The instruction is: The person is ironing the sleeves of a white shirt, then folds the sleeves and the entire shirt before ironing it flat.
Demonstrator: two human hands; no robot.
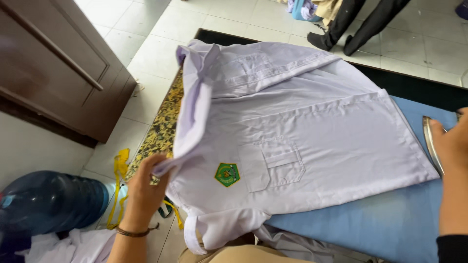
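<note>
A pale lilac shirt (312, 122) lies spread on a blue padded board (385, 224), with a chest pocket (273, 163) and a green-and-yellow badge (227, 174) facing up. My left hand (144, 187) grips the shirt's collar edge at the board's left side, lifting the fabric a little. My right hand (453, 160) is at the right edge of the view, resting on a metal iron (432, 143) that stands on the board beside the shirt's hem. Only part of the iron shows, so its grip is unclear.
A brown wooden cabinet (58, 63) stands at the left on a white tiled floor. A blue water jug (48, 202) and white cloth (73, 246) lie below left. A yellow strap (120, 170) hangs by the patterned board edge. Another person's dark-trousered legs (360, 24) stand at the top.
</note>
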